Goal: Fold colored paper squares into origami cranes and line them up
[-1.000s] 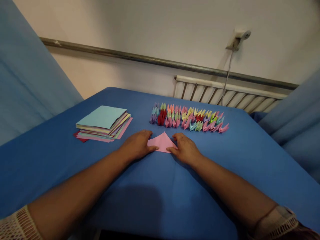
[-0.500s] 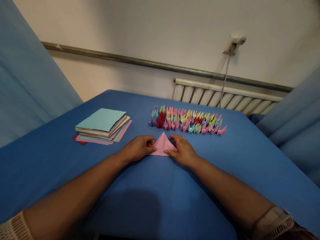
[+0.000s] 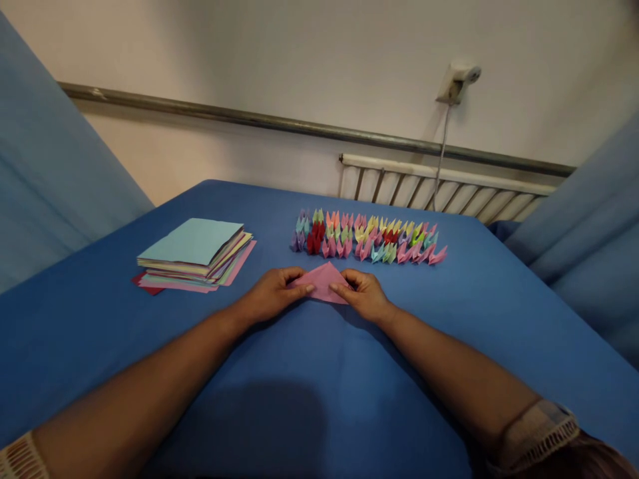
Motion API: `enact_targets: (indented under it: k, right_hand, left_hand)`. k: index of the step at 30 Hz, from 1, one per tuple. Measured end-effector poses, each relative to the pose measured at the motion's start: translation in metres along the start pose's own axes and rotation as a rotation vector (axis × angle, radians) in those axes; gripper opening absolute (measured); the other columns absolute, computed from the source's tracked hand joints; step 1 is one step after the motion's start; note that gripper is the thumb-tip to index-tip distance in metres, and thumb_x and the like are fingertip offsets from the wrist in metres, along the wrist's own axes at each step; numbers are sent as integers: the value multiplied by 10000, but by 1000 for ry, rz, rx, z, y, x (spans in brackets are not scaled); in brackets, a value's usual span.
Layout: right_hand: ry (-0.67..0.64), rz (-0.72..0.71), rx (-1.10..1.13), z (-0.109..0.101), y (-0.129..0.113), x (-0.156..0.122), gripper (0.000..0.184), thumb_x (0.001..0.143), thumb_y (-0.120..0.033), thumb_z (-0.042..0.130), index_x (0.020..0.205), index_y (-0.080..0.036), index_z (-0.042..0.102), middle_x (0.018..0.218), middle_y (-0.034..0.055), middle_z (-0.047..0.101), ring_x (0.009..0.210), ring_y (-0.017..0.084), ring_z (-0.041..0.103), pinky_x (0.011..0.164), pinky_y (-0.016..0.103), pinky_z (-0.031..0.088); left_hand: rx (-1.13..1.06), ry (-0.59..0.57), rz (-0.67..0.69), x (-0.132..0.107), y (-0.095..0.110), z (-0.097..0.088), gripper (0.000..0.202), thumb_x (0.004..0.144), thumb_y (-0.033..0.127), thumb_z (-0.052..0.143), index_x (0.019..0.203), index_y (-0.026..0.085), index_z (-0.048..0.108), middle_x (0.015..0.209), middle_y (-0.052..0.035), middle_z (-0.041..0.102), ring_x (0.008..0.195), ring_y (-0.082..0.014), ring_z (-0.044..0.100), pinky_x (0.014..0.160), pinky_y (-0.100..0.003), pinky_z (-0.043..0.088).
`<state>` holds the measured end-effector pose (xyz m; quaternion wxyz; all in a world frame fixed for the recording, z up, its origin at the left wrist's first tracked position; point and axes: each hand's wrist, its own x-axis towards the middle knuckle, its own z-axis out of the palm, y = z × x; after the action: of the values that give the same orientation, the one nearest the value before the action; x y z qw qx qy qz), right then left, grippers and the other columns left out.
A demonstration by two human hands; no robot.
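Observation:
A pink sheet of origami paper (image 3: pixel 323 283), folded to a triangle with its point facing away from me, is between my two hands. My left hand (image 3: pixel 273 291) pinches its left corner, thumb on top and fingers behind. On the opposite side my right hand (image 3: pixel 366 294) grips the right part, its thumb lying on the paper's face. The fingertips behind the paper are hidden. Just beyond the hands stand rows of small folded paper cranes (image 3: pixel 367 238) in many colours.
To the left lies a stack of coloured square paper (image 3: pixel 192 243), light blue on top. The blue-covered table (image 3: pixel 279 379) reaches back to a wall with a metal rail (image 3: pixel 239 118), a radiator (image 3: pixel 449 185) and a plugged-in socket (image 3: pixel 456 83). Blue curtains (image 3: pixel 44 153) hang at both sides.
The pink paper has tilted, and its near edge has risen toward the hands. Both thumbs now press on its face, the fingers tucked behind. The view has shifted slightly.

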<state>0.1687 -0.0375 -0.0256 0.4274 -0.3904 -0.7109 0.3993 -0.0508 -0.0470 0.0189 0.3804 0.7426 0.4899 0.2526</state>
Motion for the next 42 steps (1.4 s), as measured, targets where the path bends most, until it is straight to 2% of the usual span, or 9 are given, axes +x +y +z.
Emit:
enact_targets:
  k: [2, 4, 11, 15, 20, 26, 31, 37, 42]
  right_hand:
    - [-2, 5, -8, 0, -1, 0, 303, 816, -414, 610, 632, -186, 531, 591, -48, 419, 566, 97, 376, 517, 225, 302]
    - [-7, 13, -11, 0, -1, 0, 321, 826, -437, 594, 633, -186, 535, 596, -44, 428, 569, 98, 381, 520, 225, 309]
    - [15, 14, -40, -1, 2, 0, 336, 824, -434, 607, 615, -183, 529, 585, -50, 406, 562, 94, 367, 518, 229, 292]
    - [30, -3, -87, -1, 1, 0, 350, 821, -428, 610, 594, -189, 491, 575, -54, 385, 548, 93, 351, 516, 236, 275]
    - [46, -17, -123, -2, -1, -1, 338, 816, -433, 615, 605, -190, 510, 566, -56, 406, 546, 94, 365, 521, 236, 293]
    - [37, 8, -77, -2, -1, -1, 315, 797, -463, 634, 655, -193, 553, 589, -42, 467, 555, 104, 397, 531, 239, 323]
    - [-49, 9, -24, -2, -3, -2, 260, 812, -443, 608, 800, -184, 603, 673, -24, 534, 609, 112, 452, 567, 237, 358]
    - [-27, 39, -39, -1, 0, -1, 315, 824, -432, 564, 632, -187, 515, 588, -44, 430, 552, 98, 385, 514, 230, 310]
    - [41, 11, -150, 0, 4, -1, 288, 825, -373, 562, 612, -191, 495, 567, -53, 418, 533, 95, 379, 502, 233, 291]
  left_hand:
    - [23, -3, -21, 0, -3, 0, 346, 820, 487, 551, 719, 158, 581, 641, 28, 479, 615, -122, 437, 556, -228, 328]
    - [29, 11, -23, -1, -4, 0, 365, 819, 485, 555, 649, 164, 521, 601, 45, 397, 575, -104, 372, 524, -223, 276]
    - [7, 7, -22, -1, -1, 0, 385, 813, 481, 565, 609, 169, 471, 600, 47, 355, 571, -100, 335, 521, -225, 267]
    - [5, -8, -19, -2, 1, 0, 364, 821, 464, 558, 625, 162, 504, 603, 43, 372, 573, -100, 351, 517, -225, 271]
    - [7, -12, -28, -4, 5, 1, 306, 789, 460, 584, 732, 159, 592, 644, 27, 465, 613, -125, 431, 532, -227, 313]
    - [-33, -28, -37, -3, 2, -1, 354, 796, 443, 586, 604, 170, 468, 591, 49, 354, 551, -95, 337, 508, -229, 251]
    - [-123, -89, -52, -5, 2, 0, 341, 803, 445, 585, 631, 169, 483, 603, 51, 357, 542, -89, 326, 499, -227, 253]
    - [-30, -92, -25, -5, 4, 1, 306, 812, 424, 553, 651, 165, 523, 610, 41, 396, 563, -102, 371, 511, -226, 274]
    - [116, -27, 3, -2, 2, 1, 255, 800, 401, 544, 777, 158, 617, 686, 15, 532, 656, -145, 488, 579, -238, 345]
